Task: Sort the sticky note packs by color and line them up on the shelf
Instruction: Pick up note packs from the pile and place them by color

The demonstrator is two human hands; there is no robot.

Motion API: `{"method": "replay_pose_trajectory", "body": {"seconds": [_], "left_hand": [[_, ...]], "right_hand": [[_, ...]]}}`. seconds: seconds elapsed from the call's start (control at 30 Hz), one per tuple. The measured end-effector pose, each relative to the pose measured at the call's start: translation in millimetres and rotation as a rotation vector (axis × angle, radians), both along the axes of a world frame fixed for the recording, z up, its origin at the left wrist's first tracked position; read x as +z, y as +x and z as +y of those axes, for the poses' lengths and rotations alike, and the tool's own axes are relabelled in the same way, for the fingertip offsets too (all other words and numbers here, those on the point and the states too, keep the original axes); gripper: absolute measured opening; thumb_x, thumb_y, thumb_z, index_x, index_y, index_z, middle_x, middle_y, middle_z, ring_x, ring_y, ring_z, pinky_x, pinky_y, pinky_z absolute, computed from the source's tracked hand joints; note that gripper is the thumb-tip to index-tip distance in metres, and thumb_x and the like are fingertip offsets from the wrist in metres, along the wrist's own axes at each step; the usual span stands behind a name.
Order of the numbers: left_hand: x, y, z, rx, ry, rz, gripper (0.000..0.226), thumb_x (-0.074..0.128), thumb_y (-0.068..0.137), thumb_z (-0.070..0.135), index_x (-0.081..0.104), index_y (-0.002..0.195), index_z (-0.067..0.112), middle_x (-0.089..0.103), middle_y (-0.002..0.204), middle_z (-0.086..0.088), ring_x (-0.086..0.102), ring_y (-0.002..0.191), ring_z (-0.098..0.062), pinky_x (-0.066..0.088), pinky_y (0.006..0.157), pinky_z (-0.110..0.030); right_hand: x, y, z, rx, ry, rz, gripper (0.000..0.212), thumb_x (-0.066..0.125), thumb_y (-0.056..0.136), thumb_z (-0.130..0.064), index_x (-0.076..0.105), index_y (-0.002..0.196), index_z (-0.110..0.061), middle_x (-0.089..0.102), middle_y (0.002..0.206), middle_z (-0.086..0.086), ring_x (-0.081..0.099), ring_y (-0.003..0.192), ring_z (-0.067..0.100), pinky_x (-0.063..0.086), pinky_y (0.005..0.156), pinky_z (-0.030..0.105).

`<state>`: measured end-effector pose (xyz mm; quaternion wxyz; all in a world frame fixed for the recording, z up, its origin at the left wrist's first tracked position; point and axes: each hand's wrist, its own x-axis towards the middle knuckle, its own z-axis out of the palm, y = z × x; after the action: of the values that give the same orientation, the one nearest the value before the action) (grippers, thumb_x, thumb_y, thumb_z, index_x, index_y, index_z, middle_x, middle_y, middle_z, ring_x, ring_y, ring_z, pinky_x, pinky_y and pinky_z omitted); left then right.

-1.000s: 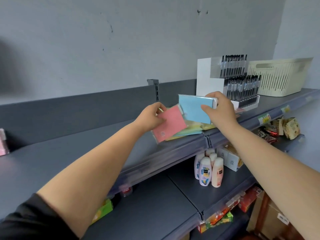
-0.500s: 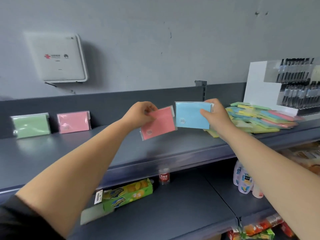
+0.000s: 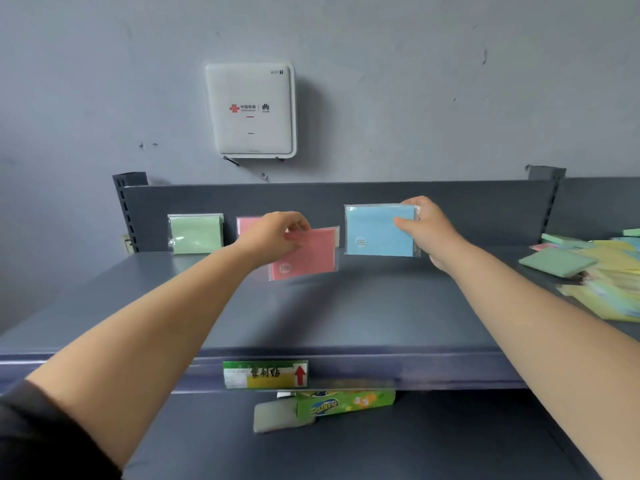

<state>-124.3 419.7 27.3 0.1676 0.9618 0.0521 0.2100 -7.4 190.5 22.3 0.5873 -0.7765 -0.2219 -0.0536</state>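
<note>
My left hand [image 3: 273, 233] pinches a pink sticky note pack [image 3: 308, 256] by its top left corner, held in the air above the grey shelf [image 3: 346, 306]. My right hand [image 3: 427, 226] grips a blue pack [image 3: 375, 232] by its upper right edge, upright just in front of the shelf's back panel. A green pack [image 3: 195, 233] leans against the back panel at the left. Beside it stands another pink pack [image 3: 247, 225], mostly hidden behind my left hand. A loose pile of mixed green, yellow, blue and pink packs [image 3: 595, 271] lies at the right.
A white router box [image 3: 251, 109] hangs on the wall above the shelf. A green price label [image 3: 265, 374] is clipped to the shelf's front edge. On the lower shelf lies a green box [image 3: 343, 401].
Both hands have carried the pink and blue packs leftward away from the pile, toward the green and pink packs at the back panel. The view has swung left with them.
</note>
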Motion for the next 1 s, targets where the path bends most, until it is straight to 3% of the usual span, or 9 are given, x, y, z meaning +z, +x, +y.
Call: {"method": "replay_pose_trajectory", "body": {"seconds": [0.13, 0.37, 0.57, 0.73, 0.83, 1.0], "left_hand": [[-2, 5, 41, 0.058, 0.024, 0.011, 0.024, 0.059, 0.085, 0.015, 0.062, 0.107, 0.024, 0.056, 0.096, 0.01, 0.055, 0.086, -0.015, 0.048, 0.08, -0.031], [0, 25, 95, 0.085, 0.078, 0.028, 0.026, 0.061, 0.086, 0.016, 0.063, 0.11, 0.025, 0.059, 0.106, 0.007, 0.056, 0.095, -0.017, 0.042, 0.067, -0.025], [-5, 47, 122, 0.095, 0.158, 0.016, 0.028, 0.059, 0.088, 0.021, 0.06, 0.115, 0.028, 0.059, 0.118, 0.008, 0.055, 0.105, -0.018, 0.04, 0.076, -0.026], [-12, 61, 131, 0.063, 0.226, -0.02, 0.026, 0.057, 0.089, 0.025, 0.059, 0.115, 0.028, 0.052, 0.116, 0.006, 0.055, 0.099, -0.017, 0.041, 0.072, -0.027], [-16, 66, 137, 0.052, 0.278, -0.034, 0.028, 0.056, 0.089, 0.024, 0.058, 0.117, 0.028, 0.052, 0.117, 0.005, 0.05, 0.109, -0.018, 0.039, 0.073, -0.028], [-15, 71, 138, 0.052, 0.323, -0.047, 0.029, 0.055, 0.088, 0.024, 0.058, 0.117, 0.027, 0.052, 0.116, 0.005, 0.046, 0.115, -0.016, 0.038, 0.073, -0.026]], "right_hand": [[3, 14, 40, 0.002, -0.046, 0.03, 0.022, 0.051, 0.089, -0.011, 0.044, 0.106, -0.024, 0.053, 0.106, 0.004, 0.054, 0.091, 0.022, 0.045, 0.073, 0.034], [-7, 39, 82, -0.052, -0.015, 0.091, 0.027, 0.049, 0.091, -0.007, 0.046, 0.116, -0.018, 0.051, 0.103, 0.003, 0.051, 0.089, 0.02, 0.042, 0.069, 0.03], [-11, 55, 99, -0.062, -0.062, 0.114, 0.031, 0.045, 0.092, -0.002, 0.044, 0.12, -0.014, 0.051, 0.107, 0.005, 0.053, 0.094, 0.021, 0.046, 0.079, 0.034], [-15, 65, 101, -0.067, -0.139, 0.121, 0.033, 0.044, 0.089, 0.001, 0.043, 0.115, -0.018, 0.05, 0.108, 0.007, 0.053, 0.099, 0.024, 0.048, 0.08, 0.037], [-20, 70, 103, -0.079, -0.162, 0.11, 0.036, 0.043, 0.087, 0.006, 0.043, 0.117, -0.015, 0.048, 0.107, 0.009, 0.049, 0.097, 0.024, 0.044, 0.072, 0.032], [-26, 73, 107, -0.132, -0.189, 0.105, 0.041, 0.052, 0.086, 0.004, 0.04, 0.124, -0.009, 0.047, 0.111, 0.008, 0.049, 0.097, 0.021, 0.044, 0.072, 0.028]]}}
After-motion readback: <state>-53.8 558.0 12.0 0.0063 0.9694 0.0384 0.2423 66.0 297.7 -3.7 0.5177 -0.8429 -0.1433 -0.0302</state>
